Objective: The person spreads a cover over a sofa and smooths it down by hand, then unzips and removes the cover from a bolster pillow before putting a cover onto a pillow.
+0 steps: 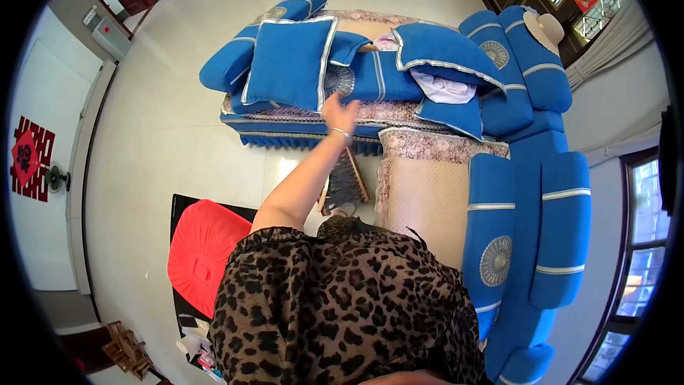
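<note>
My left hand (338, 114), with a bracelet at the wrist, reaches forward over the front of a sofa. Its thumb stands apart from the fingers, so the hand looks open. The fingers are at the lower right corner of a square blue cushion (288, 64) with silver-white trim, which leans on the sofa. Whether they touch it I cannot tell. Behind the hand lies a blue sofa piece with a round silver pattern (340, 80). Another blue cushion (449, 50) rests farther right, over a pale printed cloth (445, 88). My right hand is out of view.
A quilted beige seat (427, 189) runs along my right, beside blue backrests (491, 242). A small wooden-framed stool (345, 182) stands on the floor ahead. At left, a red covered object (203, 253) lies on a black surface. A hat (543, 31) sits on the far backrest.
</note>
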`<state>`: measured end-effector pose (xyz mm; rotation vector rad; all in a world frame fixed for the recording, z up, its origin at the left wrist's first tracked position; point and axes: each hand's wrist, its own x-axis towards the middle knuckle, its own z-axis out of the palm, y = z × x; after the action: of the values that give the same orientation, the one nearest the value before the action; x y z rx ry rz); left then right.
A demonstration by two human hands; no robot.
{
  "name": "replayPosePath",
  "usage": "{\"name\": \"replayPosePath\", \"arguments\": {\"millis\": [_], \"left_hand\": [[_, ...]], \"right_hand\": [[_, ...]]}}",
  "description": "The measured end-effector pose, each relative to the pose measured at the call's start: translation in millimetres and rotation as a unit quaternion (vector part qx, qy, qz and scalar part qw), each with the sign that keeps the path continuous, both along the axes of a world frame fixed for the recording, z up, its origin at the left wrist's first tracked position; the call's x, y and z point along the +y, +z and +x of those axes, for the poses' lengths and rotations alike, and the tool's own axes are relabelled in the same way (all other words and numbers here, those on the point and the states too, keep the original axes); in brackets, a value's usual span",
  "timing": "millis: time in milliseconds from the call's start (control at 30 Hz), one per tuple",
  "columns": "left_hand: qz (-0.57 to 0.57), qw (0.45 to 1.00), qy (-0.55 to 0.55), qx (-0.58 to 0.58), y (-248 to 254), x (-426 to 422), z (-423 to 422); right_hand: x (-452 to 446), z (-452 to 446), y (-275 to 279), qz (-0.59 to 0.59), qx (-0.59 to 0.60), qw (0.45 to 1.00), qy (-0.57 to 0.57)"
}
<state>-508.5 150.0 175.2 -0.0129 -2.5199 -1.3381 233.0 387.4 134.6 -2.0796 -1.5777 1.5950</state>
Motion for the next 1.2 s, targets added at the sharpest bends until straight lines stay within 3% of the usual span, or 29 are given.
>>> {"name": "replayPosePath", "arguments": {"millis": [33,67,100,167,233,367,433,533,600,633,667,767,800,933,1000,1200], "left_hand": [[0.001,0.989,0.073,-0.126,-51,-15,-36],[0.010,0.966,0.096,-0.241,-47,-32,-48],[0.068,0.935,0.145,-0.317,-89,-45,-73],[0.330,0.834,0.088,-0.434,-182,-81,-127],[0.431,0.792,0.107,-0.420,-159,-82,-128],[0.432,0.775,0.170,-0.428,-171,-91,-168],[0.510,0.744,0.120,-0.413,-185,-97,-188],[0.562,0.724,0.051,-0.395,-224,-115,-219],[0.537,0.724,0.093,-0.423,-212,-109,-221],[0.516,0.725,0.132,-0.436,-180,-102,-211],[0.522,0.716,0.112,-0.450,-198,-107,-217],[0.429,0.760,0.121,-0.473,-214,-112,-220],[0.398,0.762,0.190,-0.474,-197,-105,-217],[0.551,0.729,0.100,-0.394,-200,-112,-235],[0.549,0.719,0.121,-0.407,-185,-111,-244],[0.631,0.693,0.037,-0.347,-83,-95,-251]], "right_hand": [[-8,-9,7,0.002,-0.006,1.000,-0.003],[-17,-18,14,0.004,-0.011,1.000,-0.006],[-24,-25,20,0.006,-0.017,1.000,-0.007],[-39,-44,40,0.013,-0.027,0.999,-0.011],[-47,-56,55,0.027,-0.029,0.999,-0.020],[-31,-65,56,0.066,-0.082,0.994,-0.018],[-26,-52,44,0.076,-0.110,0.991,-0.011],[-58,-74,72,0.066,-0.155,0.985,-0.033],[-84,-78,84,0.036,-0.186,0.980,-0.066],[-94,-76,84,0.019,-0.188,0.978,-0.086],[-104,-75,85,0.001,-0.189,0.976,-0.105],[-133,-58,80,-0.044,-0.184,0.975,-0.120],[-142,-67,87,-0.046,-0.192,0.973,-0.122],[-141,-78,83,-0.064,-0.201,0.972,-0.106],[-125,-70,60,-0.069,-0.193,0.975,-0.082],[-34,-101,13,0.044,-0.091,0.994,0.044]]}}
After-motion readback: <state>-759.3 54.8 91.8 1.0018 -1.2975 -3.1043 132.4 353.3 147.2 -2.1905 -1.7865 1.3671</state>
